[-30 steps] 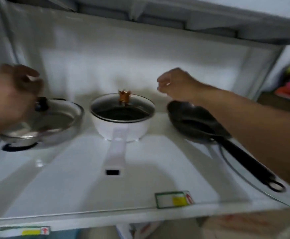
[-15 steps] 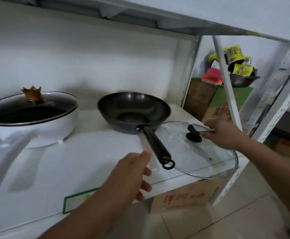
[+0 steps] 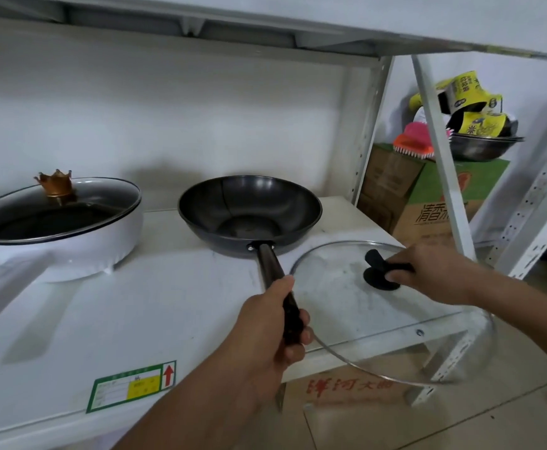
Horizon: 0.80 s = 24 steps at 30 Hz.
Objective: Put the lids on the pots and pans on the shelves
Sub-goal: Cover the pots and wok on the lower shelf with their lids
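Two hands engaged: left hand (image 3: 265, 332) fingers wrapped round black wok (image 3: 249, 216) handle, long axis running lower centre toward frame centre | right hand (image 3: 434, 274) gripping knob of glass lid (image 3: 346, 306), lying flat, overhanging shelf (image 3: 70, 336) edge lower right | lidded white pot (image 3: 60, 228) left | half-second ago left hand hovered short of handle.
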Motion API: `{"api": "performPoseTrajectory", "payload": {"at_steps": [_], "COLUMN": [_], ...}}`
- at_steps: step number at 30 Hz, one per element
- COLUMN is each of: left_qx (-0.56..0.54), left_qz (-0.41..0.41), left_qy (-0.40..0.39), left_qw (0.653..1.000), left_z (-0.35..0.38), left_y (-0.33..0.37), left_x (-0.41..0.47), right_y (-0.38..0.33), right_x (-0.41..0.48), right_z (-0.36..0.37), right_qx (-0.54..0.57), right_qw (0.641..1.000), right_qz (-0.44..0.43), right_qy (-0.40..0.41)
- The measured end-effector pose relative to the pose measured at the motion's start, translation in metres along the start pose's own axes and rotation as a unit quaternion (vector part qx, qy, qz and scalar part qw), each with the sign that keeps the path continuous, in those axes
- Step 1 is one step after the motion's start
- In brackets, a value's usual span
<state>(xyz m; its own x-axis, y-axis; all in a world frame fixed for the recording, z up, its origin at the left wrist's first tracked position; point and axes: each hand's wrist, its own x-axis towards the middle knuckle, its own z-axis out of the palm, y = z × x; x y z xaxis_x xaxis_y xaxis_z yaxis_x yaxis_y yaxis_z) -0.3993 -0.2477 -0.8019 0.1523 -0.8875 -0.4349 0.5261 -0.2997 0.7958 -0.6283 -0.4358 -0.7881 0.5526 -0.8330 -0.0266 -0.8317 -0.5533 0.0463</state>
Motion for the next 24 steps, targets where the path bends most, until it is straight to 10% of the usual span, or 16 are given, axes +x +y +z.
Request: {"api": "performPoseTrajectory", "payload": {"at_steps": [12, 24], "left_qx": [-0.007, -0.030], "left_qz": [-0.002, -0.012], "left_qy": [0.004, 0.019], "left_qw": [1.000, 0.999], "left_z": [-0.001, 0.002], "left_y": [-0.004, -0.005], "left_x": [0.004, 0.010], "right_y": [0.041, -0.096], "right_x": [-0.068, 0.137], "right_z": [-0.082, -0.129], "right_qx": [0.119, 0.111], "right_qw": [0.981, 0.988], "right_qz": [0.067, -0.023], "right_qy": [0.136, 0.102]}}
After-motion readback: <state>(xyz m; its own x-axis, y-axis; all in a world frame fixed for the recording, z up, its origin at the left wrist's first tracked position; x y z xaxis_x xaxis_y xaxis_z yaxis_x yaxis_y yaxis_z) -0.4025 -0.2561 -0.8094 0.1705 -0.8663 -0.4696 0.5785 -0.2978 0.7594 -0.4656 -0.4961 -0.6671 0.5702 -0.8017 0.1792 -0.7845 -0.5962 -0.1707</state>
